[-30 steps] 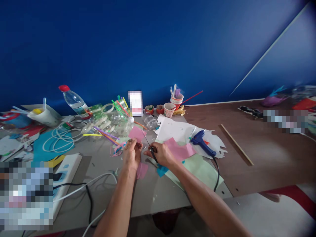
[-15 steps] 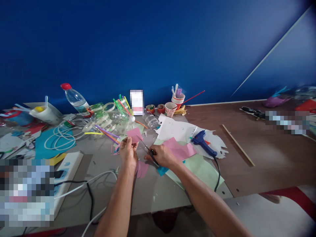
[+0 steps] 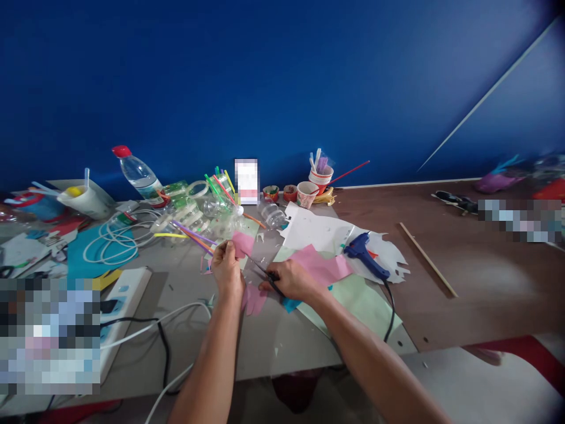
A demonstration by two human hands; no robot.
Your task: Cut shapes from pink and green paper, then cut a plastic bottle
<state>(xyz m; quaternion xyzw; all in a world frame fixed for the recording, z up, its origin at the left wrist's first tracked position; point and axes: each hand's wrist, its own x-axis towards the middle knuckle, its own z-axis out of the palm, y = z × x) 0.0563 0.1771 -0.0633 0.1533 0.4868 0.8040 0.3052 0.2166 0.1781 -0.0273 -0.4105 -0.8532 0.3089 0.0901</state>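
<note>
My left hand (image 3: 228, 270) pinches a small piece of pink paper (image 3: 242, 243) above the table, its fingers closed on the lower left edge. My right hand (image 3: 291, 279) is wrapped round the handles of dark scissors (image 3: 274, 281). Their blades point up and left and meet the right edge of the pink paper. Below, between my wrists, lie cut pink paper pieces (image 3: 253, 299). A larger pink sheet (image 3: 318, 263) rests on pale green paper (image 3: 353, 304) beyond my right hand, and a bit of blue paper (image 3: 291, 304) shows under that hand.
A blue glue gun (image 3: 365, 254) with its cord lies on torn white paper (image 3: 309, 228). Plastic bottle pieces and straws crowd the back left, near a red-capped bottle (image 3: 140, 176). Paper cups (image 3: 306, 194) stand at the back. A power strip (image 3: 126, 300) and cables occupy the left; a wooden stick (image 3: 428, 259) lies right.
The pink paper has turned a little in my left hand, and the scissor blades sit slightly lower against it. The whole view has shifted slightly.
</note>
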